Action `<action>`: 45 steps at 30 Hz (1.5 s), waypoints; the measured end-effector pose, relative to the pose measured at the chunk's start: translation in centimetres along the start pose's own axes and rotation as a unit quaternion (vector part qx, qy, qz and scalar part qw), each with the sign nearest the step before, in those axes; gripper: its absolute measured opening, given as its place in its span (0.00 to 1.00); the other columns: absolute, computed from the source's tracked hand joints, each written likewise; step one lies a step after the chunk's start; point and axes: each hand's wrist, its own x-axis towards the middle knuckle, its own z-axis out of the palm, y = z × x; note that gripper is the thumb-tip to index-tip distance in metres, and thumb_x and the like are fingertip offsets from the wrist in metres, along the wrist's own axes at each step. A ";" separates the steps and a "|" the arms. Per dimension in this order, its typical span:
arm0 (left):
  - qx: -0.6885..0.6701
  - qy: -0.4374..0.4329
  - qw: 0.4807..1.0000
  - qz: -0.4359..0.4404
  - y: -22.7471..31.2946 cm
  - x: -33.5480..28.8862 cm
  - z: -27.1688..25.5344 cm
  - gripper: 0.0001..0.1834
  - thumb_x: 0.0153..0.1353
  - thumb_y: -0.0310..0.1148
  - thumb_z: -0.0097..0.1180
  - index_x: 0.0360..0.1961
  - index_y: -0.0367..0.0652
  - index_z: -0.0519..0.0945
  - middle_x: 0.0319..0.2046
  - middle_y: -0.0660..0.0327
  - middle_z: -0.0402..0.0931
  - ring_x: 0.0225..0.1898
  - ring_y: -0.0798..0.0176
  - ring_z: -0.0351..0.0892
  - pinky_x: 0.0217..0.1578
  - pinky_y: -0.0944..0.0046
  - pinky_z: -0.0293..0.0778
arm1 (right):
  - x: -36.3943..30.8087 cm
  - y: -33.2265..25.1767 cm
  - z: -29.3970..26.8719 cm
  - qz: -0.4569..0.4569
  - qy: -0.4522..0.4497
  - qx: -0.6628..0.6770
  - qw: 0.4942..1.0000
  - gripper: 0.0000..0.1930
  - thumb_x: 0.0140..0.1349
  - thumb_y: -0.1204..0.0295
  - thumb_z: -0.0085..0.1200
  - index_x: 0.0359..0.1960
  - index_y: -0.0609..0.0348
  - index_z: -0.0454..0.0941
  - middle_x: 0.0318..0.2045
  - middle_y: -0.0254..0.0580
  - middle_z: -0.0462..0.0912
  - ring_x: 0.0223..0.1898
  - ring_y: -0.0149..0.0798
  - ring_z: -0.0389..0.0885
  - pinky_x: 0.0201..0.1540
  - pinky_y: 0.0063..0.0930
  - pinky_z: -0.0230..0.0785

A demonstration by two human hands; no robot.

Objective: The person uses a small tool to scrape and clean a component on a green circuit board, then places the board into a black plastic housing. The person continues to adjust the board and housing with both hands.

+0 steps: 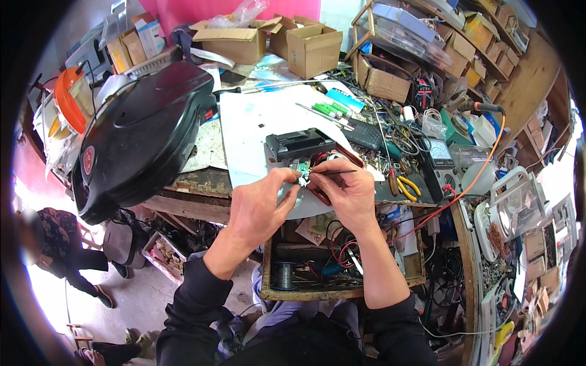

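Dark sleeves [195, 299] lie nearest the camera. Left hand [256, 201] pinches a small green circuit board [302, 165] by its edge, just before a black casing [299, 143] on the counter [196, 183], apparently for steadiness. Right hand [347, 194] keys its grip on a slim dark tool [337, 172], presumably for fine control. Open below, a wooden drawer [342, 294] contains a wire spool [282, 275]; clear plastic [247, 11] tops a cardboard box [235, 47].

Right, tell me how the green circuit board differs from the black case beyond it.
The circuit board is green, the case black. What shows of the board is far smaller than the case. The board is between the left hand and right hand; the case lies beyond them on the white sheet.
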 end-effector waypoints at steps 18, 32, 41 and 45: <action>-0.015 0.004 1.000 -0.011 -0.3 -0.3 0.5 0.14 0.59 0.24 0.65 0.45 0.39 0.77 0.37 0.54 0.85 0.37 0.54 0.88 0.34 0.62 0.80 | -0.1 -0.3 0.3 0.045 0.021 0.073 0.996 0.04 0.61 0.83 0.62 0.37 0.66 0.81 0.28 0.38 0.85 0.31 0.28 0.86 0.33 0.21 0.78; -0.023 0.015 1.000 -0.009 -0.5 -0.4 0.7 0.13 0.58 0.24 0.65 0.44 0.39 0.78 0.36 0.55 0.85 0.35 0.55 0.88 0.33 0.63 0.80 | 0.0 -0.5 0.2 0.052 0.014 0.068 0.996 0.04 0.61 0.82 0.62 0.36 0.66 0.81 0.27 0.38 0.85 0.31 0.28 0.86 0.33 0.20 0.78; -0.007 0.008 0.999 0.032 -0.8 -0.1 0.6 0.14 0.58 0.23 0.65 0.46 0.41 0.78 0.35 0.55 0.85 0.31 0.55 0.87 0.29 0.62 0.79 | 0.0 -0.4 0.2 0.055 0.015 0.083 0.995 0.04 0.61 0.83 0.62 0.37 0.67 0.81 0.28 0.38 0.86 0.31 0.28 0.86 0.34 0.20 0.78; 0.005 -0.002 0.998 0.058 -0.7 0.2 0.3 0.16 0.58 0.23 0.64 0.48 0.42 0.78 0.34 0.56 0.84 0.28 0.56 0.85 0.27 0.62 0.77 | 0.0 -0.5 0.1 0.068 0.013 0.085 0.994 0.03 0.62 0.83 0.61 0.37 0.67 0.81 0.28 0.38 0.86 0.32 0.28 0.86 0.34 0.20 0.78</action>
